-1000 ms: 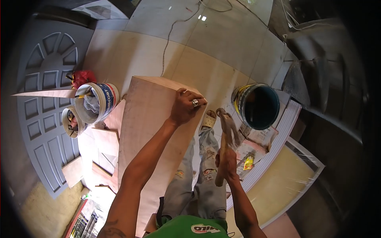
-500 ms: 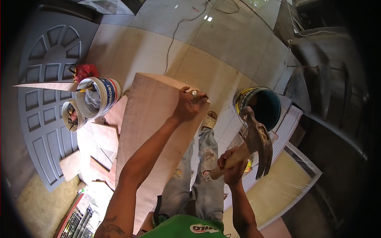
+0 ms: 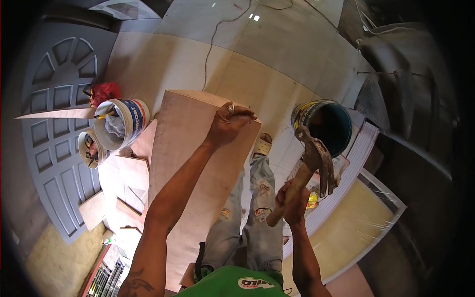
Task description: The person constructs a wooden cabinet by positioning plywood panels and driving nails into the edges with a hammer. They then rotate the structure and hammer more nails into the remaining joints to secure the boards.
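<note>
A long plywood box (image 3: 190,158) lies in front of me, with its corner under my left hand (image 3: 227,126). My left fingers are pinched at the top edge near that corner, around a thin dark nail (image 3: 250,107) whose tip just shows. On this hand is a ring. Raised off to the right, my right hand (image 3: 293,200) is wrapped around the wooden handle of a claw hammer (image 3: 316,158). The hammer's metal head points up and away from the box, apart from the nail.
Two tool buckets (image 3: 136,121) stand left, near a grey panelled door (image 3: 59,123). A dark bucket (image 3: 341,126) is at right, beside white strips (image 3: 358,153) and a plastic-wrapped panel (image 3: 346,227). Plywood offcuts (image 3: 133,171) lie left; a cord (image 3: 213,42) crosses the tiles.
The hammer and my right hand have moved slightly up and left. My left fingers have flattened a little at the box corner, and the view has shifted slightly.
</note>
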Tool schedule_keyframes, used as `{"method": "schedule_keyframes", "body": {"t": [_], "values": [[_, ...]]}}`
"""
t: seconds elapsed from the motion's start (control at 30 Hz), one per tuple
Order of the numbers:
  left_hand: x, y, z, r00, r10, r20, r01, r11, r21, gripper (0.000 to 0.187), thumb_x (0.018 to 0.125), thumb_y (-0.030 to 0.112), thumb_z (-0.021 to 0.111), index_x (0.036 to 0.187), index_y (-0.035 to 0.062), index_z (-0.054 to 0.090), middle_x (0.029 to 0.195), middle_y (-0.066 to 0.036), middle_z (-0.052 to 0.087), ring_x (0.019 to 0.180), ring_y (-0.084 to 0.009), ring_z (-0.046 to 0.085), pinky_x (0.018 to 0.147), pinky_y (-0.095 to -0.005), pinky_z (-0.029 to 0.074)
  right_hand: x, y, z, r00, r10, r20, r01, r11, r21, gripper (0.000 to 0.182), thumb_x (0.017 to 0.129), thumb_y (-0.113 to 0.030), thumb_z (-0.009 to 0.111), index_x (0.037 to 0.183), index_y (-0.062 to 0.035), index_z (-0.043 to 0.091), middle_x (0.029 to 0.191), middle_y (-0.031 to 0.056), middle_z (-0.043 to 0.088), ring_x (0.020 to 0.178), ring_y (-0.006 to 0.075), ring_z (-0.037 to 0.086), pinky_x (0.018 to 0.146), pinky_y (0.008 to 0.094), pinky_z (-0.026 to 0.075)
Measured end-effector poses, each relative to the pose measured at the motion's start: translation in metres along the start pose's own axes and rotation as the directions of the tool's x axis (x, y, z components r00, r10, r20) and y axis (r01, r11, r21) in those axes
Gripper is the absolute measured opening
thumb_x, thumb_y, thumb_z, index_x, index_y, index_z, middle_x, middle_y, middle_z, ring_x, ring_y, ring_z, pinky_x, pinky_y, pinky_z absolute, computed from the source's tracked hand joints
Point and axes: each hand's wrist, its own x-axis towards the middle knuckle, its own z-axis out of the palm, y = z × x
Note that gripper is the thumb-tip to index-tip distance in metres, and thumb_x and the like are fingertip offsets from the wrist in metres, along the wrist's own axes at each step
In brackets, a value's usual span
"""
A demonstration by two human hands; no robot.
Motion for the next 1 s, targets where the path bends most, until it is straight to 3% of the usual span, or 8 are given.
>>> {"method": "schedule_keyframes", "body": {"t": [0.07, 0.1, 0.17, 0.3, 0.47, 0.6, 0.67, 1.0], "values": [[0.0, 0.003, -0.007, 0.969, 0.165, 0.185, -0.233, 0.859, 0.455, 0.017, 0.085, 0.009, 0.069, 0.102, 0.0043, 0.072, 0.094, -0.001, 0.075, 0.09, -0.0099, 0.068, 0.108, -0.0363, 0.035, 0.0, 0.006, -0.002, 0.999, -0.02, 0.039, 0.019, 1.0, 0.02, 0.052, 0.099, -0.056, 0.042, 0.092, -0.0052, 0.05, 0.062, 0.0049, 0.049, 0.051, 0.013, 0.048, 0.046, 0.0274, 0.04], [-0.001, 0.003, -0.008, 0.968, 0.164, 0.191, -0.235, 0.86, 0.453, 0.017, 0.085, 0.009, 0.069, 0.102, 0.0043, 0.072, 0.094, -0.001, 0.075, 0.09, -0.0099, 0.068, 0.108, -0.0363, 0.035, -0.001, 0.008, -0.004, 0.999, -0.021, 0.032, 0.021, 1.0, 0.021, 0.052, 0.099, -0.056, 0.042, 0.092, -0.0052, 0.05, 0.062, 0.0049, 0.049, 0.051, 0.013, 0.048, 0.046, 0.0274, 0.04], [-0.004, 0.003, -0.008, 0.96, 0.185, 0.209, -0.268, 0.819, 0.507, 0.015, 0.082, 0.008, 0.072, 0.097, 0.0096, 0.074, 0.093, 0.002, 0.075, 0.092, -0.0119, 0.069, 0.116, -0.0403, 0.021, -0.002, 0.007, -0.002, 1.0, 0.002, 0.028, -0.003, 1.0, 0.029, 0.057, 0.093, -0.063, 0.045, 0.089, -0.0067, 0.05, 0.062, 0.006, 0.049, 0.05, 0.0158, 0.048, 0.046, 0.0299, 0.04], [-0.002, -0.001, -0.008, 0.955, 0.208, 0.211, -0.29, 0.805, 0.518, 0.011, 0.083, 0.008, 0.072, 0.094, 0.0107, 0.075, 0.092, 0.0, 0.074, 0.093, -0.0146, 0.067, 0.11, -0.0388, 0.031, -0.005, 0.008, 0.005, 0.999, 0.045, -0.024, -0.044, 0.999, 0.018, 0.059, 0.091, -0.065, 0.048, 0.089, -0.0068, 0.05, 0.061, 0.0057, 0.049, 0.051, 0.0153, 0.048, 0.046, 0.0292, 0.039], [0.002, -0.006, -0.004, 0.891, 0.396, 0.221, -0.451, 0.727, 0.517, 0.01, 0.085, 0.01, 0.072, 0.095, 0.0096, 0.074, 0.092, -0.003, 0.073, 0.09, -0.0184, 0.064, 0.095, -0.0353, 0.041, -0.006, 0.009, 0.011, 0.999, 0.046, -0.023, -0.047, 0.999, -0.025, 0.061, 0.092, -0.067, 0.048, 0.089, -0.006, 0.049, 0.061, 0.0051, 0.048, 0.049, 0.0136, 0.046, 0.044, 0.0283, 0.038], [-0.001, -0.01, -0.001, 0.913, 0.365, 0.181, -0.401, 0.728, 0.557, 0.01, 0.086, 0.01, 0.072, 0.095, 0.0104, 0.074, 0.093, -0.003, 0.073, 0.094, -0.017, 0.065, 0.099, -0.0352, 0.038, -0.006, 0.013, 0.012, 1.0, 0.005, 0.004, -0.005, 1.0, -0.014, 0.062, 0.092, -0.067, 0.047, 0.09, -0.0054, 0.048, 0.061, 0.005, 0.048, 0.047, 0.0131, 0.045, 0.043, 0.0278, 0.037], [-0.003, -0.01, 0.002, 0.911, 0.372, 0.18, -0.401, 0.686, 0.607, 0.01, 0.085, 0.009, 0.072, 0.095, 0.0114, 0.074, 0.093, -0.002, 0.073, 0.096, -0.0152, 0.065, 0.103, -0.0365, 0.033, -0.006, 0.014, 0.012, 0.999, -0.022, 0.041, 0.02, 0.999, 0.05, 0.036, 0.102, -0.041, 0.043, 0.094, -0.0066, 0.049, 0.062, 0.0032, 0.049, 0.048, 0.0095, 0.044, 0.044, 0.0249, 0.037], [-0.003, -0.016, 0.005, 0.907, 0.367, 0.206, -0.411, 0.664, 0.625, 0.013, 0.084, 0.007, 0.072, 0.096, 0.0129, 0.074, 0.091, 0.001, 0.073, 0.098, -0.0136, 0.065, 0.106, -0.0394, 0.027, -0.006, 0.009, 0.013, 0.997, -0.046, 0.062, 0.046, 0.999, 0.006, 0.036, 0.101, -0.042, 0.043, 0.093, -0.0068, 0.049, 0.062, 0.0027, 0.048, 0.048, 0.0095, 0.044, 0.043, 0.025, 0.036]]}}
